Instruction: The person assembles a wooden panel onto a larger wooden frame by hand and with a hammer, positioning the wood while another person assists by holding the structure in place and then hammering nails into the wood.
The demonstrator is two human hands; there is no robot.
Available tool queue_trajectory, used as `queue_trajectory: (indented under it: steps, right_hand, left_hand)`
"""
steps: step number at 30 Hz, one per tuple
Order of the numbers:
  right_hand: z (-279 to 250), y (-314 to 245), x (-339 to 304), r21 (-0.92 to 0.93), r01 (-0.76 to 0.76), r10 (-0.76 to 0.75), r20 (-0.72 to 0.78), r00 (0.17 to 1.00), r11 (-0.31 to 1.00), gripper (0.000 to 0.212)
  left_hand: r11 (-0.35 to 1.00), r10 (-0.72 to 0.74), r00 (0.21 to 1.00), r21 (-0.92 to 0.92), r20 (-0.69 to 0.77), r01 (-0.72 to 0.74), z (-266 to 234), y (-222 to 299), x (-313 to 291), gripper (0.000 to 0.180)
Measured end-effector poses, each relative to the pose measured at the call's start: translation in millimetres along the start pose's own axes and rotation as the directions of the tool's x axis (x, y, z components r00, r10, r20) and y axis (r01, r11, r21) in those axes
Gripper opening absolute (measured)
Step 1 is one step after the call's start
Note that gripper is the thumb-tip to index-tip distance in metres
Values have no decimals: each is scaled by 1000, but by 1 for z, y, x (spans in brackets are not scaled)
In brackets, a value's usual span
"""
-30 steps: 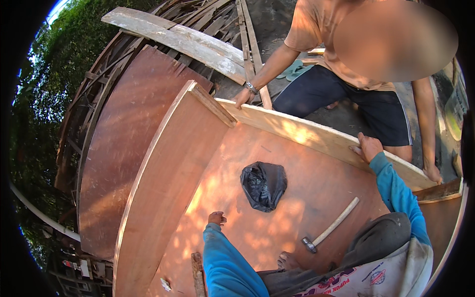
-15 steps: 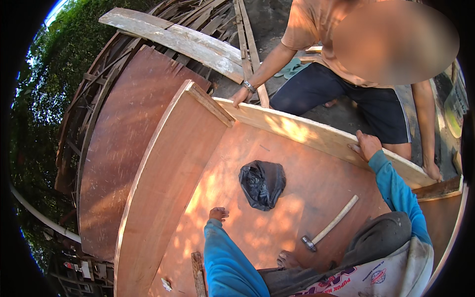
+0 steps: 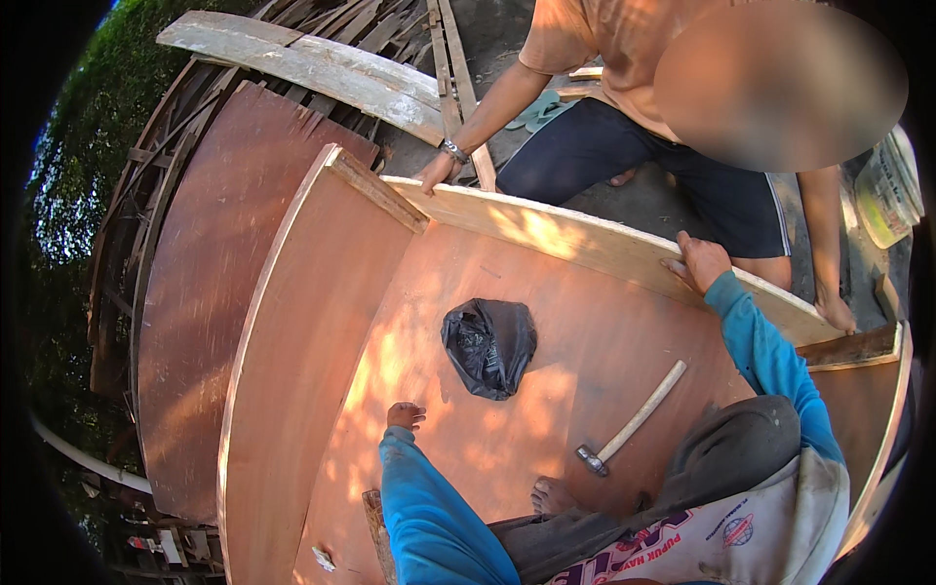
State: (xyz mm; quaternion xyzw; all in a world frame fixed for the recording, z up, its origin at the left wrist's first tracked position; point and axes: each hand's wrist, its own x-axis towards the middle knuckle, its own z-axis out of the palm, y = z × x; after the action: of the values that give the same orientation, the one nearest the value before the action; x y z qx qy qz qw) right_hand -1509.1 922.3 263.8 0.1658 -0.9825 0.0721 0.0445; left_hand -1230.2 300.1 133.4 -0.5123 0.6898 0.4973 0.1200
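Note:
My right hand (image 3: 700, 263) has its fingers over the top edge of an upright wooden board (image 3: 575, 239) on the far side of a box-like plywood frame. Above the reddish plywood base (image 3: 585, 336), my left hand (image 3: 406, 416) is held out with nothing in it, its fingers a little bent and apart. A black plastic bag (image 3: 512, 336), its mouth open, lies on the base between my hands. To its right rests a hammer (image 3: 639, 414) with a pale wooden handle. Across from me, another person grips the same board with one hand (image 3: 441, 174) at each end.
A tall plywood side panel (image 3: 307, 292) stands on the left, and another end panel (image 3: 858, 400) on the right. A wood strip (image 3: 376, 526) lies by my left forearm. Beyond are a large brown sheet (image 3: 224, 273), old planks (image 3: 322, 68), sandals (image 3: 541, 109) and a bucket (image 3: 889, 190).
The whole scene has slid slightly left and up as my view shifted. Both my hands and the other person's hands keep their places; the bag and hammer lie as before.

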Motion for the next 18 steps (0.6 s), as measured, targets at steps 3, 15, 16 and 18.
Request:
queue_trajectory:
  steps: [3, 15, 16, 18]
  right_hand:
    - [-1, 1, -3, -26, 25, -26, -34, 999, 999, 42]
    - [4, 8, -2, -4, 19, -19, -31, 999, 1000, 44]
    - [5, 8, -2, -9, 20, -21, -32, 999, 1000, 44]
    - [4, 5, -2, -20, 17, -17, -28, 999, 1000, 44]
  left_hand:
    - [999, -9, 999, -42, 43, 11, -1, -10, 7, 10]
    - [998, 57, 996, 30, 67, -60, 13, -5, 30, 15]
    - [998, 50, 997, 33, 57, -52, 14, -1, 24, 16]
    - [999, 25, 999, 29, 38, -27, 15, 0, 24, 18]
